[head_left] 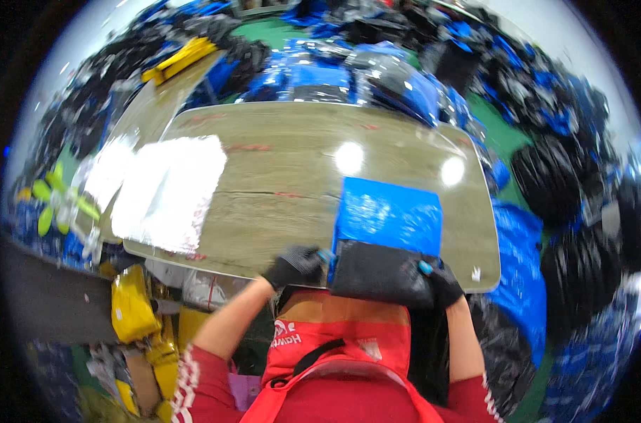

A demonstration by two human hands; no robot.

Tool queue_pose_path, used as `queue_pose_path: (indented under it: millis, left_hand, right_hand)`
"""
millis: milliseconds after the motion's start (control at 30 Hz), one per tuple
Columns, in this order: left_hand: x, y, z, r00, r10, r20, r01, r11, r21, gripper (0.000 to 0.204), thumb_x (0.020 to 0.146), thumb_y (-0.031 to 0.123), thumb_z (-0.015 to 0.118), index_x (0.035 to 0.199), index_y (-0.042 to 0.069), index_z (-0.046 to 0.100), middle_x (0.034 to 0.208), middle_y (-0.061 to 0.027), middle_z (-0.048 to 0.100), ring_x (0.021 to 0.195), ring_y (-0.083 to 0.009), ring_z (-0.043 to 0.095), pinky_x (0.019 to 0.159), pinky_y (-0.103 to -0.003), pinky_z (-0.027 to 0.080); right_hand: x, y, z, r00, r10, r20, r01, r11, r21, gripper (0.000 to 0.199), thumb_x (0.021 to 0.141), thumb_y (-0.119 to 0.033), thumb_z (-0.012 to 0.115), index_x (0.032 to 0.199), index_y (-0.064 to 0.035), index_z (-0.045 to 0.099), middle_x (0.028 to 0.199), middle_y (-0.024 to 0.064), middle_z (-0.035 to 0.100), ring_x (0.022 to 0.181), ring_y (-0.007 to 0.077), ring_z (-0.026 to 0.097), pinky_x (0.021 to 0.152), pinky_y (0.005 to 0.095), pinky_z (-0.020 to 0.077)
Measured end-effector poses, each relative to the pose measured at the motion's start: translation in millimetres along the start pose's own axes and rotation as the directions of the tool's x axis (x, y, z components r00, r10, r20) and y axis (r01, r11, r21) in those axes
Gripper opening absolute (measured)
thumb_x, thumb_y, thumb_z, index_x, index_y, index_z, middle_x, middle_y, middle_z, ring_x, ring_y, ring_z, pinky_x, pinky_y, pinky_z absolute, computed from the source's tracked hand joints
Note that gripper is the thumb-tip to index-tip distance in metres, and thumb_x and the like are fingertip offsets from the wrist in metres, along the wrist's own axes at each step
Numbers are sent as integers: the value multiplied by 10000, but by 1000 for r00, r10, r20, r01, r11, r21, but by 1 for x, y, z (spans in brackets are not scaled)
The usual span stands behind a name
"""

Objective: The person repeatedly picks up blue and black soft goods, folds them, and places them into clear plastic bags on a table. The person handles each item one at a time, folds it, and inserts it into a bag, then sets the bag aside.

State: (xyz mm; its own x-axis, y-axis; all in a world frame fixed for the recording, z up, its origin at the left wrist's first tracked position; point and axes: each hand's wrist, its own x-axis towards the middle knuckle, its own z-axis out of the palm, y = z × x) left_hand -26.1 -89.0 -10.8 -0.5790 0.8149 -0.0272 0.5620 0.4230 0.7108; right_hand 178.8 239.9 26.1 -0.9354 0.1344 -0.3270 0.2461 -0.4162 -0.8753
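Note:
A folded blue-and-black plastic sheet [387,211] lies at the near edge of the wood-patterned table [285,169]. Its blue part faces away from me, and the black part hangs a little over the edge toward my red apron. In a black glove with a light-blue fingertip, my left hand [292,266] pinches the sheet's left edge. My right hand [444,283], gloved the same way, grips the black part at its right edge, the thumb side on top and the other fingers mostly hidden.
A stack of shiny clear bags [169,190] covers the table's left part. Packed blue-and-black bundles [313,81] crowd the far edge. A small green-bladed fan [63,201] stands at the left. Yellow packages [133,303] sit below left; large black bundles [556,176] stand right.

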Motion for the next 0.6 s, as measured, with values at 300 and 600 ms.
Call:
queue_pose_path:
  millis: [300, 600]
  left_hand:
    - [-93, -264, -238, 593, -115, -797, 645, 661, 384, 256, 765, 279, 667, 928, 83, 646, 1003, -155, 625, 944, -368, 589, 838, -474, 473]
    - [-28, -139, -98, 749, -85, -657, 340, 900, 271, 119, 721, 197, 661, 767, 101, 607, 842, -112, 600, 863, -341, 555, 747, -467, 443]
  right_hand:
    - [1, -5, -10, 997, 71, 37, -73, 995, 71, 495, 851, -240, 683, 1263, -47, 491, 1156, 89, 587, 1051, 233, 581, 929, 378, 476]
    - [1, -5, -16, 991, 125, -41, -126, 992, -2, 411, 880, -254, 649, 1210, -39, 532, 1136, 81, 602, 1052, 241, 581, 955, 373, 449]
